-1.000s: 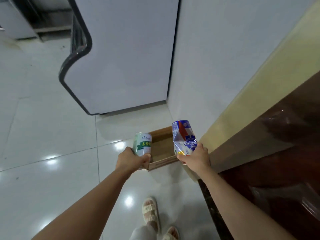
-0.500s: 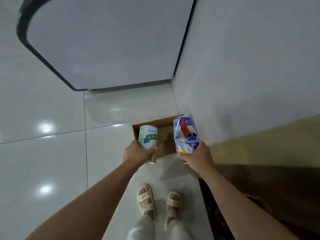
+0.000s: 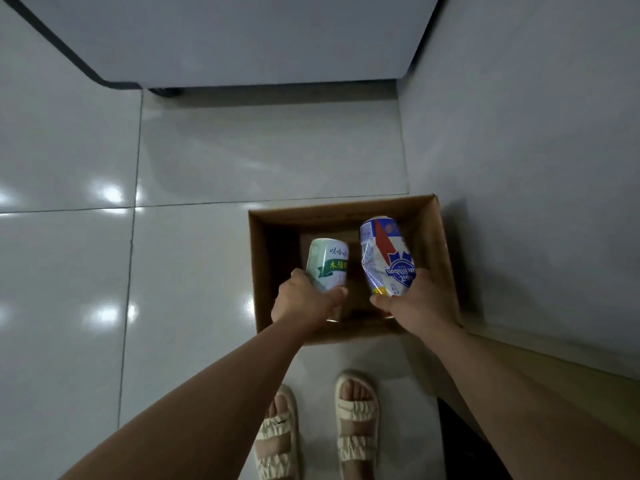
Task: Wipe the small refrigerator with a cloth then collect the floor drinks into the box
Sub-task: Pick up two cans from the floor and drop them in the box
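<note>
Over the open cardboard box (image 3: pixel 440 244) on the floor by the wall, I could lose either drink: let go from up here and a can may bounce out or clip the rim. My right hand (image 3: pixel 412 303) grips the crumpled blue-and-white beer can (image 3: pixel 384 258); my left hand (image 3: pixel 304 299) grips the smaller green-and-white can (image 3: pixel 327 263).

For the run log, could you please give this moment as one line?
left hand: holds green can | right hand: holds blue can | both above open box
</note>
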Tool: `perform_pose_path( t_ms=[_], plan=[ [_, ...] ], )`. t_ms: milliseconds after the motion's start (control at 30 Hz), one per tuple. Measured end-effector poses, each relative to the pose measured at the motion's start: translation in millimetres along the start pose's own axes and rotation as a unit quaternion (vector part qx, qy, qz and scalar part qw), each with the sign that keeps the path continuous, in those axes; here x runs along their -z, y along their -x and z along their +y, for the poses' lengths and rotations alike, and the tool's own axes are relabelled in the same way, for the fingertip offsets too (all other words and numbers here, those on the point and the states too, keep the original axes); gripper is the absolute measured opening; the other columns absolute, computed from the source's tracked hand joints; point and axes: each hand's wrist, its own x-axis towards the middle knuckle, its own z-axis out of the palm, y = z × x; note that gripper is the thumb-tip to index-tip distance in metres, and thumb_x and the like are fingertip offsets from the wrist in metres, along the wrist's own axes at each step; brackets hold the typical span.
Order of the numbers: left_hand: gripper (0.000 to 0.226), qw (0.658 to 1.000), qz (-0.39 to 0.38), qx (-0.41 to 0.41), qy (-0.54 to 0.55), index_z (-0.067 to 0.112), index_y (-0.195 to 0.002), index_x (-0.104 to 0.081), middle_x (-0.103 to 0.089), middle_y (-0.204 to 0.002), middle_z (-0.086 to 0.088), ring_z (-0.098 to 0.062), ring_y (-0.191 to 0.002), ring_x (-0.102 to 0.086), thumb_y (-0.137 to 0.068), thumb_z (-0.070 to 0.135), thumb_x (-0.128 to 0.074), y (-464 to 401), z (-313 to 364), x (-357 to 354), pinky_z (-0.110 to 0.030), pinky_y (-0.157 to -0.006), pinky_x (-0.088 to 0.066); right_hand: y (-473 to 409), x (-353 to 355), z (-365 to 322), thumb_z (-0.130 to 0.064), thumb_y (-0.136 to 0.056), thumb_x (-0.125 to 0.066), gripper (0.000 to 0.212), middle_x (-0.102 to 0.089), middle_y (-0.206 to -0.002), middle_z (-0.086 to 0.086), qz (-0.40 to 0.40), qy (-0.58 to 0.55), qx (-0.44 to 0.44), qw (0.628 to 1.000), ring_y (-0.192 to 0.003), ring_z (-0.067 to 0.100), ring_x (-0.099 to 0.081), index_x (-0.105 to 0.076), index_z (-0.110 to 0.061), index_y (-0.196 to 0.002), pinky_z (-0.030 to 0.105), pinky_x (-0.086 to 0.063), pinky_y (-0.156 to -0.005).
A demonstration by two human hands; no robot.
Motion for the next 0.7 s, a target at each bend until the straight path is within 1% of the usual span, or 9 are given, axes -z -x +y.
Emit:
perform_pose_path(
  t_ms=[133,200,300,367,433,467,533,600,700],
  plan=[
    [0.071,0.999,0.022,0.014,-0.02,0.014,-0.122,-0.045,-0.06,-0.115,-0.009,-0.026,-0.103,-0.06,-0.069,0.054,-0.072,-59,-16,-45,-0.043,-0.085,-0.053,-65,-44,19,-0.032,-0.064,-0.085,0.096,-0.047,-0.135,0.009,-0.006,-0.022,0.012,1.0,-0.12,0.028,-0.05,-0.031,-0.015,-0.141,0.041,-0.045,-0.099],
    [0.072,0.998,0.03,0.031,-0.037,0.013,-0.122,-0.045,-0.06,-0.116,-0.01,-0.028,-0.105,-0.06,-0.069,0.056,-0.07,-84,-26,-64,-0.041,-0.086,-0.052,-92,-64,30,-0.029,-0.064,-0.085,0.101,-0.045,-0.139,0.009,-0.006,-0.029,0.016,0.999,-0.123,0.027,-0.049,-0.027,-0.015,-0.144,0.036,-0.044,-0.099],
    [0.072,0.998,0.033,0.049,-0.027,0.012,-0.121,-0.044,-0.059,-0.117,-0.011,-0.028,-0.104,-0.06,-0.07,0.056,-0.07,-117,-43,-88,-0.037,-0.082,-0.053,-128,-89,42,-0.03,-0.064,-0.085,0.105,-0.04,-0.144,0.01,0.0,-0.001,0.011,1.0,-0.125,0.03,-0.047,-0.023,-0.015,-0.146,0.034,-0.043,-0.096],
    [0.073,0.997,0.038,0.058,-0.025,0.01,-0.122,-0.044,-0.058,-0.118,-0.013,-0.03,-0.105,-0.059,-0.071,0.056,-0.069,-136,-53,-100,-0.037,-0.082,-0.052,-149,-101,46,-0.032,-0.063,-0.085,0.101,-0.04,-0.142,0.012,0.0,0.016,-0.015,1.0,-0.123,0.033,-0.047,-0.026,-0.014,-0.143,0.04,-0.046,-0.097],
    [0.073,0.996,0.044,0.079,-0.028,0.011,-0.123,-0.043,-0.056,-0.119,-0.013,-0.029,-0.105,-0.057,-0.073,0.056,-0.068,-150,-58,-109,-0.032,-0.073,-0.046,-165,-112,46,-0.032,-0.064,-0.084,0.099,-0.038,-0.141,0.014,-0.006,0.02,-0.044,0.999,-0.123,0.035,-0.046,-0.026,-0.013,-0.142,0.043,-0.047,-0.096],
    [0.073,0.994,0.046,0.089,-0.031,0.012,-0.124,-0.042,-0.056,-0.119,-0.012,-0.028,-0.106,-0.057,-0.073,0.057,-0.067,-156,-59,-113,-0.031,-0.069,-0.042,-172,-116,46,-0.034,-0.065,-0.083,0.099,-0.037,-0.142,0.014,-0.011,0.032,-0.057,0.998,-0.123,0.034,-0.046,-0.025,-0.013,-0.143,0.04,-0.046,-0.095],
    [0.074,0.994,0.047,0.096,-0.036,0.013,-0.126,-0.042,-0.055,-0.121,-0.011,-0.028,-0.107,-0.056,-0.073,0.058,-0.066,-165,-60,-120,-0.03,-0.067,-0.036,-181,-122,47,-0.041,-0.067,-0.081,0.101,-0.036,-0.143,0.014,-0.024,0.07,-0.072,0.995,-0.124,0.033,-0.045,-0.024,-0.01,-0.145,0.034,-0.044,-0.091],
    [0.076,0.994,0.039,0.093,-0.03,0.012,-0.128,-0.04,-0.054,-0.123,-0.012,-0.028,-0.108,-0.056,-0.073,0.058,-0.066,-173,-59,-128,-0.03,-0.07,-0.039,-189,-125,47,-0.045,-0.069,-0.078,0.102,-0.036,-0.144,0.015,-0.023,0.091,-0.077,0.993,-0.126,0.033,-0.044,-0.022,-0.008,-0.146,0.033,-0.044,-0.092],
    [0.077,0.995,0.027,0.098,-0.023,0.011,-0.129,-0.038,-0.053,-0.124,-0.013,-0.029,-0.11,-0.055,-0.074,0.057,-0.067,-181,-58,-137,-0.034,-0.078,-0.046,-197,-126,51,-0.044,-0.071,-0.077,0.101,-0.034,-0.146,0.016,-0.014,0.088,-0.078,0.993,-0.129,0.033,-0.04,-0.019,-0.008,-0.147,0.037,-0.042,-0.099]
  ],
)
